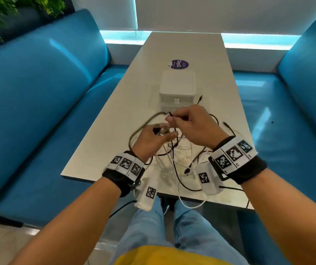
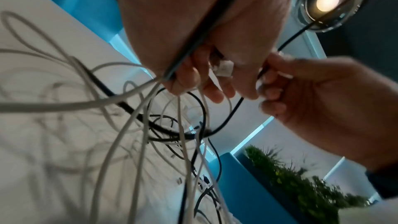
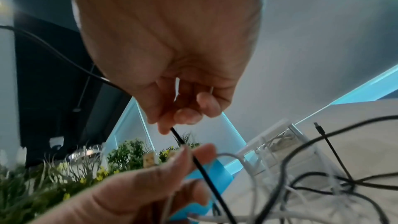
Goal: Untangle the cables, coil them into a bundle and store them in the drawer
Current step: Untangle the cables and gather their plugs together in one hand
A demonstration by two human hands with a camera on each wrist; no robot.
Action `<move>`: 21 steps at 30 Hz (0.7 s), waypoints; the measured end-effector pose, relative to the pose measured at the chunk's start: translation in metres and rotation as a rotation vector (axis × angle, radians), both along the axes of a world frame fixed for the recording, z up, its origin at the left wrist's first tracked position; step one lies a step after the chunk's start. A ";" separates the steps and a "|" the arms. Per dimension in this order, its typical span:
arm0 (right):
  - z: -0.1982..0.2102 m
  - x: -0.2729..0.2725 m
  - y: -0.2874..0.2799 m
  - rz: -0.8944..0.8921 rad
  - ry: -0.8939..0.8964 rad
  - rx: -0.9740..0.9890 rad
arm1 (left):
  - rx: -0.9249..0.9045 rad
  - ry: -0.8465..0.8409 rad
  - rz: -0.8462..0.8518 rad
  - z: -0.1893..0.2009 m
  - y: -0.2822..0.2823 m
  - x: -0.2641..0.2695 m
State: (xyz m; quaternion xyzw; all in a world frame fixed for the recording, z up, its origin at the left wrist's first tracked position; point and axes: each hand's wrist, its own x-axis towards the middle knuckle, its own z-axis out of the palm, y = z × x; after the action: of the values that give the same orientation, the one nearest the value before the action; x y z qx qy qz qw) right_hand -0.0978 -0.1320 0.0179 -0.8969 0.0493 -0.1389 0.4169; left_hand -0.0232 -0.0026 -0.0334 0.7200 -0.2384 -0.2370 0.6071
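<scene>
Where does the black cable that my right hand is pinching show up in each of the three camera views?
Head: the black cable is at picture centre, pinched by the right hand, above the left hand.
Left wrist: it runs down from the right hand at mid-right, curving toward the tangle.
Right wrist: it leaves the fingers at centre, slanting down and right.
Shared landmark: the white table.

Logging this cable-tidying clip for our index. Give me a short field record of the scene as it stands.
left hand: holds white cables and a white connector
right hand: pinches a black cable
cables: black and white, tangled on the table
drawer unit: white, behind the hands, drawers appear closed
stage: untangling, nothing coiled yet
</scene>
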 end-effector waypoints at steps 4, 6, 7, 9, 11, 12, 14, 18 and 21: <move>0.004 -0.001 -0.002 -0.014 -0.074 0.093 | 0.023 -0.185 -0.038 0.000 -0.009 -0.006; -0.001 -0.001 -0.006 -0.015 -0.096 0.125 | -0.002 -0.189 0.002 -0.003 -0.009 -0.006; -0.007 0.000 -0.010 -0.024 -0.068 0.129 | -0.019 -0.137 0.042 -0.004 -0.008 -0.003; -0.025 0.001 -0.019 0.007 0.119 0.073 | -0.059 0.034 0.093 -0.004 -0.005 0.002; -0.046 -0.003 -0.023 0.085 0.300 -0.075 | -0.133 0.222 0.060 -0.003 0.001 0.007; -0.055 -0.005 -0.025 0.097 0.326 -0.138 | -0.174 0.281 0.051 -0.002 0.003 0.010; -0.070 -0.008 -0.032 0.028 0.329 -0.161 | -0.242 0.357 0.108 -0.001 0.011 0.018; -0.087 -0.013 -0.056 -0.098 0.450 -0.263 | -0.371 0.453 0.305 0.000 0.033 0.043; -0.091 -0.020 -0.070 -0.200 0.523 -0.234 | -0.437 0.484 0.398 0.001 0.051 0.060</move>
State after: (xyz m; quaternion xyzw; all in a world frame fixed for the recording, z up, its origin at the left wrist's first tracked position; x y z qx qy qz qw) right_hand -0.1183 -0.2020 -0.0733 -0.9349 0.2268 0.0515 0.2680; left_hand 0.0371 0.0481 -0.0320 0.5291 0.0114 -0.2210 0.8192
